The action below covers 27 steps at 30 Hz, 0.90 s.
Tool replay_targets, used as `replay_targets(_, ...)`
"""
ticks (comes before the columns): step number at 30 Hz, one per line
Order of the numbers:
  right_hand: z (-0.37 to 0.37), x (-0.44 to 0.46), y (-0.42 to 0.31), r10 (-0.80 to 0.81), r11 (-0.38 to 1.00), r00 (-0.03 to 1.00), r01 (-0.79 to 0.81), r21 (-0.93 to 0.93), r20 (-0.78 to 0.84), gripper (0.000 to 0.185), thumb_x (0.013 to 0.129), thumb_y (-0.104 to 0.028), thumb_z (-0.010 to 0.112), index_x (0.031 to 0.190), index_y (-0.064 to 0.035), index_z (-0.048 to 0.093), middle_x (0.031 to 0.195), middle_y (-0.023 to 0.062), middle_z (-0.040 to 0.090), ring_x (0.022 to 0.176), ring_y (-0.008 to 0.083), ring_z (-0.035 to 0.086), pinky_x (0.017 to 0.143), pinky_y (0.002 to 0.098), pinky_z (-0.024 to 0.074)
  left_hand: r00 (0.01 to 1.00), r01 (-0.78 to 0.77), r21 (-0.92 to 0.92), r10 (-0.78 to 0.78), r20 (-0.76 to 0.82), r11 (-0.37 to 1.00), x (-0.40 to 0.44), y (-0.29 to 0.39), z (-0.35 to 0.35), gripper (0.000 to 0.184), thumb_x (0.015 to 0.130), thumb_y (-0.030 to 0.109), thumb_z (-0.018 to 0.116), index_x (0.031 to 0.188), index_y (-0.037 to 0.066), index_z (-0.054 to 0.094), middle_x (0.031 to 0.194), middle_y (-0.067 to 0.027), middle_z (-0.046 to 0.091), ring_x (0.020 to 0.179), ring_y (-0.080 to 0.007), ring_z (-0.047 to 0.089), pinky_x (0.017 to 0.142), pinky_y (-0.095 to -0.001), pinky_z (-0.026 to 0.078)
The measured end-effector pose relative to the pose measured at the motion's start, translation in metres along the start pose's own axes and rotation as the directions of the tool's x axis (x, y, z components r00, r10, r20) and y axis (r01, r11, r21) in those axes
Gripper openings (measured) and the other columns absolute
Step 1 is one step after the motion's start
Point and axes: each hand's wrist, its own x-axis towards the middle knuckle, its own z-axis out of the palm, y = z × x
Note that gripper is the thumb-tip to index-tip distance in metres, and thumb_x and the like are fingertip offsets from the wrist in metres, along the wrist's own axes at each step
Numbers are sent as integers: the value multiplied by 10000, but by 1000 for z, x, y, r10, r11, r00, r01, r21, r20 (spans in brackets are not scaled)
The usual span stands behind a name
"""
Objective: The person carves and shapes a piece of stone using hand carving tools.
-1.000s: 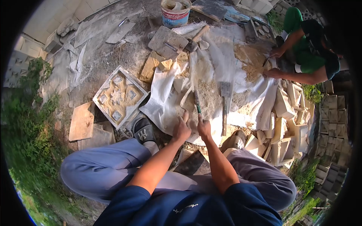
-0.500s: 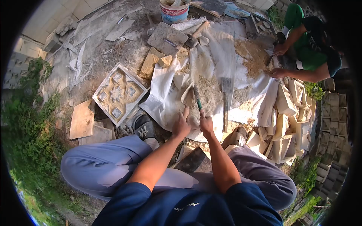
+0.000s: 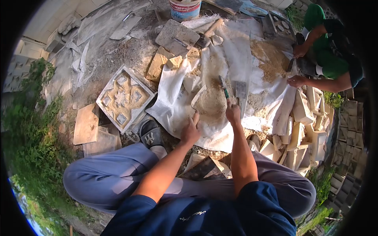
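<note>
My right hand (image 3: 233, 113) is wrapped round the handle of a knife-like tool (image 3: 225, 89) with a green section and a narrow dark blade pointing away from me. The blade is over the sandy cloth, apart from the stone. My left hand (image 3: 191, 129) is closed at the near end of a pale, thin-edged piece of stone (image 3: 198, 95), which stands on the white sack cloth (image 3: 165, 106). Its finger contact is partly hidden. Stone dust (image 3: 214, 100) covers the cloth between the hands. A flat metal blade (image 3: 240, 89) lies right of my right hand.
A square patterned mould (image 3: 126, 98) lies left. A hammer (image 3: 204, 40), stone blocks (image 3: 156, 67) and a paint bucket (image 3: 185, 10) are farther off. Cut stone pieces (image 3: 301, 135) pile up right. Another person's hand (image 3: 297, 81) works at the right. Boards (image 3: 86, 125) lie near my left foot.
My right hand has moved right and forward with the tool, swinging its blade away from the stone piece. My left hand stays nearly in place. The other person's hands have shifted slightly.
</note>
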Motion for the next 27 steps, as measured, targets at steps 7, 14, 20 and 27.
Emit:
replay_targets(7, 16, -45, 7, -28, 999, 983, 32, -15, 183, 663, 953, -496, 470, 642, 69, 622, 677, 352, 568, 727, 518, 594, 662, 538, 447, 996, -37, -39, 34, -81, 999, -6, 10, -4, 602, 934, 373, 504, 1338, -48, 356, 887, -312, 643, 798, -467, 643, 669, -510, 522)
replay_targets(14, -5, -82, 34, -20, 1000, 963, 16, 19, 269, 711, 928, -551, 497, 567, 62, 503, 513, 228, 483, 497, 333, 501, 544, 487, 390, 995, -27, 5, 27, -92, 1000, -11, 14, -7, 427, 935, 364, 510, 1154, 11, 411, 788, -284, 644, 727, -467, 644, 601, -539, 511)
replay_targets(20, 6, -78, 33, 71, 916, 976, -146, 373, 206, 611, 946, -541, 516, 535, -111, 376, 467, -18, 362, 391, 80, 332, 372, 309, 234, 990, -48, -37, 42, -134, 998, -15, 12, -7, 443, 933, 375, 514, 1178, 20, 412, 780, -286, 641, 748, -470, 641, 652, -548, 507)
replay_targets(27, 26, -107, 11, 167, 986, 956, -165, -27, 240, 833, 901, -662, 433, 670, 114, 628, 682, 329, 609, 711, 442, 641, 685, 502, 478, 990, -21, 23, 24, -138, 999, -21, 1, -12, 483, 929, 363, 517, 1271, 46, 392, 812, -282, 645, 772, -477, 637, 678, -549, 506)
